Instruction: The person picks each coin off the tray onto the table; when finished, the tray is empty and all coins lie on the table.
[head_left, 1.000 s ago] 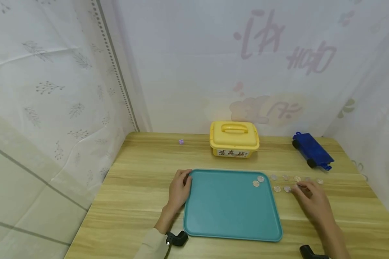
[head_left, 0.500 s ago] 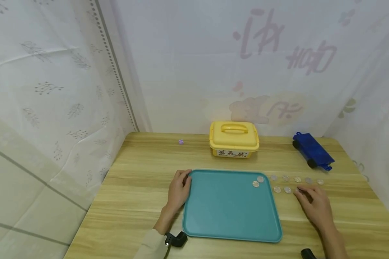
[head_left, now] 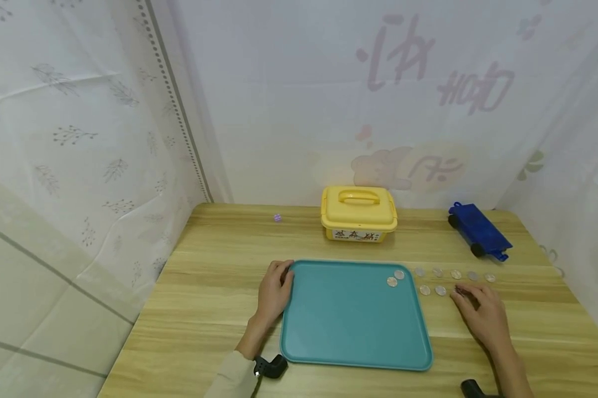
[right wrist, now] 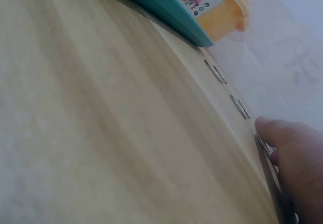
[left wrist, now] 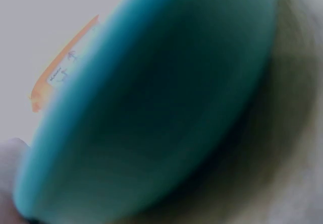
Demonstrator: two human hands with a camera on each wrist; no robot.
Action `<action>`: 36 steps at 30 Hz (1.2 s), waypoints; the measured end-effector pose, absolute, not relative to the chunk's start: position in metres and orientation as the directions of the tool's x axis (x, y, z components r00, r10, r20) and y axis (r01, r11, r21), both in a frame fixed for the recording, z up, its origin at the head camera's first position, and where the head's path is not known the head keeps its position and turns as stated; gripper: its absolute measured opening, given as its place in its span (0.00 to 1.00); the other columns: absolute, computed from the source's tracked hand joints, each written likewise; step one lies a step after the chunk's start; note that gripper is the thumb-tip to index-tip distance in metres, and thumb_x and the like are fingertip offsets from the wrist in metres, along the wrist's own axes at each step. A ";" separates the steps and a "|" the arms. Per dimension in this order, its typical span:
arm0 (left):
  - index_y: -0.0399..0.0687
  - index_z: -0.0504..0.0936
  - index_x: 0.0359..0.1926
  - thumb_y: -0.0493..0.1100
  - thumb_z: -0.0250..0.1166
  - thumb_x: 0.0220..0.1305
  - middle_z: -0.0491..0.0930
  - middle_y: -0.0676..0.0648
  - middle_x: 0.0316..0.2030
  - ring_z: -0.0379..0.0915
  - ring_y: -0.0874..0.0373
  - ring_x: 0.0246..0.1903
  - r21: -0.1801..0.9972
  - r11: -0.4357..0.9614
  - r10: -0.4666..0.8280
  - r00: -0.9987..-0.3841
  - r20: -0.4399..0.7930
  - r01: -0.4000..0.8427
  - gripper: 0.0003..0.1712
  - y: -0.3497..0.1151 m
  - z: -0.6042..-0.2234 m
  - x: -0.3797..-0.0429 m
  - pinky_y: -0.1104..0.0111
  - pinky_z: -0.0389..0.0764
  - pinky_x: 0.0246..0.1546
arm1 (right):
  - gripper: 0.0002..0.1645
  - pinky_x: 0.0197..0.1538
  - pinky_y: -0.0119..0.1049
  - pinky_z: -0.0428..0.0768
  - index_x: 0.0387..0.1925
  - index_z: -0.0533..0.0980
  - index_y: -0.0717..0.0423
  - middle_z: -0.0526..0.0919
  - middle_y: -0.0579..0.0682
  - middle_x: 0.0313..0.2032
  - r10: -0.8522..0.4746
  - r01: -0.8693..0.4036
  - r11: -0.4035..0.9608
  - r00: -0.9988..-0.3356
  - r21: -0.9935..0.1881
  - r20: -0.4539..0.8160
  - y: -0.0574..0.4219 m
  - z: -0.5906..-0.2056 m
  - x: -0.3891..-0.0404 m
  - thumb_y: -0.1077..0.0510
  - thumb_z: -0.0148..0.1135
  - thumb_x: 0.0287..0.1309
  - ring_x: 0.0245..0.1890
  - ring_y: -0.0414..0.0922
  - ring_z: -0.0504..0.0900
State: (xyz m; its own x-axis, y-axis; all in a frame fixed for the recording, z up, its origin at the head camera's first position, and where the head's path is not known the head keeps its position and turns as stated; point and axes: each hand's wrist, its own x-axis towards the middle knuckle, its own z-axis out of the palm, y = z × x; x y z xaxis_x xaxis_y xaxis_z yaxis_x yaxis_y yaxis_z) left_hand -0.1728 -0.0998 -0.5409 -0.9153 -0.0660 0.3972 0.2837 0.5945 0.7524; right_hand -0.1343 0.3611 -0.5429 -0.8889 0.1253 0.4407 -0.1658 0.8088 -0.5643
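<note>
Silver coins are the small things here. Two coins (head_left: pixel 395 278) lie in the far right corner of the teal tray (head_left: pixel 356 315), and several more coins (head_left: pixel 437 272) are set in two rows on the table to its right. My right hand (head_left: pixel 483 312) pinches a coin (head_left: pixel 456 289) at the near row's right end, low at the tabletop; its fingers partly hide it. In the right wrist view, the thumb (right wrist: pixel 282 130) is beside coins seen edge-on. My left hand (head_left: pixel 273 293) holds the tray's left rim near the far corner.
A yellow lidded box (head_left: pixel 358 213) with a handle stands behind the tray. A blue toy trailer (head_left: pixel 480 229) is at the back right. Far back left lies a small purple die (head_left: pixel 277 218). White patterned curtains (head_left: pixel 289 110) border the wooden table (head_left: pixel 204 309).
My right hand has shifted slightly right, uncovering more of the far row, then stayed with its fingertips at the coin. The left hand and the tray stay put.
</note>
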 end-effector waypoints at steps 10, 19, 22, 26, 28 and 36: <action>0.49 0.77 0.50 0.41 0.57 0.61 0.73 0.51 0.38 0.65 0.65 0.26 0.752 0.603 -0.060 -0.925 0.375 0.266 0.15 -0.096 -0.543 -0.177 0.74 0.68 0.25 | 0.13 0.34 0.22 0.64 0.41 0.78 0.54 0.72 0.41 0.38 0.220 -0.100 0.727 -0.903 -0.679 0.369 0.355 -0.529 -0.130 0.55 0.60 0.54 0.35 0.28 0.66; 0.50 0.78 0.49 0.40 0.57 0.61 0.73 0.52 0.38 0.64 0.65 0.25 0.750 0.607 -0.071 -0.922 0.381 0.263 0.15 -0.100 -0.541 -0.175 0.74 0.67 0.25 | 0.15 0.39 0.28 0.67 0.41 0.78 0.54 0.77 0.47 0.39 -0.127 -0.350 0.766 -0.905 -0.539 0.406 0.305 -0.507 -0.151 0.58 0.65 0.49 0.40 0.40 0.69; 0.49 0.78 0.49 0.40 0.57 0.61 0.74 0.51 0.37 0.64 0.65 0.25 0.750 0.603 -0.064 -0.921 0.384 0.271 0.15 -0.101 -0.540 -0.174 0.74 0.67 0.24 | 0.16 0.42 0.40 0.67 0.40 0.79 0.54 0.78 0.49 0.40 -0.242 -0.419 0.797 -0.881 -0.435 0.407 0.289 -0.507 -0.158 0.58 0.67 0.45 0.43 0.46 0.70; 0.48 0.78 0.49 0.39 0.57 0.60 0.74 0.51 0.37 0.64 0.65 0.24 0.754 0.596 -0.062 -0.921 0.385 0.275 0.15 -0.102 -0.539 -0.173 0.74 0.66 0.23 | 0.18 0.44 0.49 0.68 0.41 0.80 0.53 0.79 0.51 0.40 -0.333 -0.468 0.817 -0.860 -0.337 0.387 0.272 -0.507 -0.166 0.57 0.68 0.43 0.43 0.50 0.71; 0.48 0.78 0.48 0.39 0.58 0.60 0.74 0.50 0.37 0.64 0.65 0.24 0.752 0.597 -0.063 -0.918 0.391 0.279 0.15 -0.102 -0.539 -0.174 0.74 0.66 0.23 | 0.18 0.43 0.49 0.68 0.41 0.80 0.53 0.79 0.51 0.40 -0.357 -0.475 0.821 -0.860 -0.316 0.365 0.266 -0.507 -0.169 0.56 0.68 0.43 0.43 0.50 0.72; 0.49 0.78 0.49 0.40 0.57 0.60 0.74 0.50 0.38 0.64 0.65 0.24 0.750 0.606 -0.061 -0.925 0.376 0.264 0.15 -0.103 -0.540 -0.174 0.74 0.66 0.24 | 0.13 0.40 0.46 0.67 0.37 0.81 0.49 0.79 0.47 0.35 -0.406 -0.480 0.849 -0.860 -0.221 0.309 0.253 -0.508 -0.175 0.53 0.66 0.46 0.38 0.48 0.71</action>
